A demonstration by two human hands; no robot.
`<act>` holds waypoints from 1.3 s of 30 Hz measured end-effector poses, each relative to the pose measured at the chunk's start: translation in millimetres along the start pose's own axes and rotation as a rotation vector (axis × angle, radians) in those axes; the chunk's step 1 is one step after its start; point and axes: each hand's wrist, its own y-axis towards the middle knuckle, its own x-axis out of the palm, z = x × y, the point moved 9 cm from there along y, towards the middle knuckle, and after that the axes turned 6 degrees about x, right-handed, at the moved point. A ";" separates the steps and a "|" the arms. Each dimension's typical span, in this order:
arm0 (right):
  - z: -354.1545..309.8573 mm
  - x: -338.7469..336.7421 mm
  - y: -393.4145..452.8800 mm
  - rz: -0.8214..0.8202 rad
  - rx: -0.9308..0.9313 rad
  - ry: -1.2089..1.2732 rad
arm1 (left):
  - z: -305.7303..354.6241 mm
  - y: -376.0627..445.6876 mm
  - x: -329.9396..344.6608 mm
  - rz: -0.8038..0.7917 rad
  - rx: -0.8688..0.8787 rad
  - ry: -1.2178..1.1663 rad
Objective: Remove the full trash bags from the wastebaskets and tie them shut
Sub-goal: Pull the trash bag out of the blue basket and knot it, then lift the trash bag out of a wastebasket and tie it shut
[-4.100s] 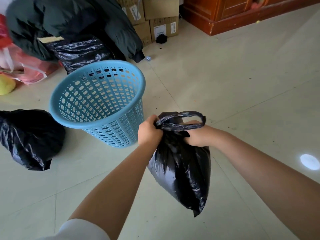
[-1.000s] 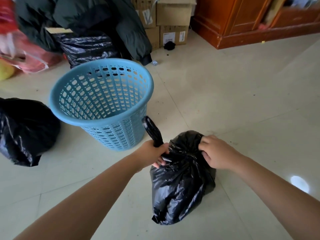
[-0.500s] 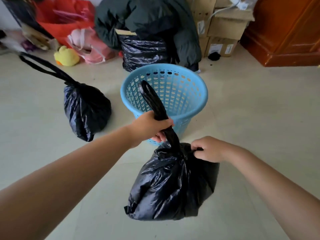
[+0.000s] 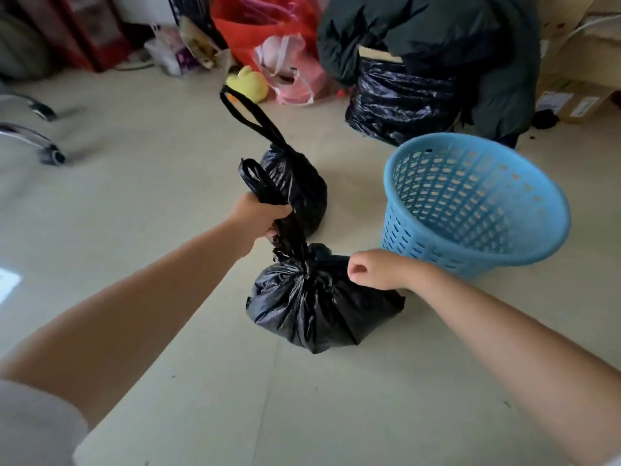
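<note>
Pale cream tiled floor (image 4: 141, 183) with thin grout lines, lit by soft daylight, one bright patch at the left edge. Chrome chair legs on castors (image 4: 40, 146) at far left. Along the back: dark red wooden cabinet (image 4: 97, 31), red plastic shopping bag (image 4: 268, 25), pink carrier bag (image 4: 292, 79), yellow plush toy (image 4: 250, 84), dark green padded jacket (image 4: 437, 35) draped over clutter, brown cardboard boxes (image 4: 578, 75) at right.

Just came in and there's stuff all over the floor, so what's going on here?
A person is tying up trash. The left hand grips the twisted handles of the near black bag, which sits on the floor; the right hand hovers beside it, curled, holding nothing. Another tied black bag sits behind. The blue wastebasket stands unlined.
</note>
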 end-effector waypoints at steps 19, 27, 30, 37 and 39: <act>-183.0 -203.7 206.4 0.509 -0.115 -0.035 | 23.7 88.7 -155.5 0.363 -0.026 0.196; -198.8 -214.6 156.0 0.331 -0.223 0.032 | 54.5 48.6 -153.8 0.293 -0.133 0.383; -192.2 -236.4 100.2 0.258 -0.160 0.098 | 99.0 12.8 -151.3 0.234 -0.168 0.550; -231.2 -332.6 -78.6 0.162 -0.146 0.255 | 270.0 -98.2 -184.7 0.246 -0.236 0.723; -257.9 -369.7 -136.7 0.170 -0.190 0.297 | 329.7 -132.0 -196.7 0.281 -0.189 0.755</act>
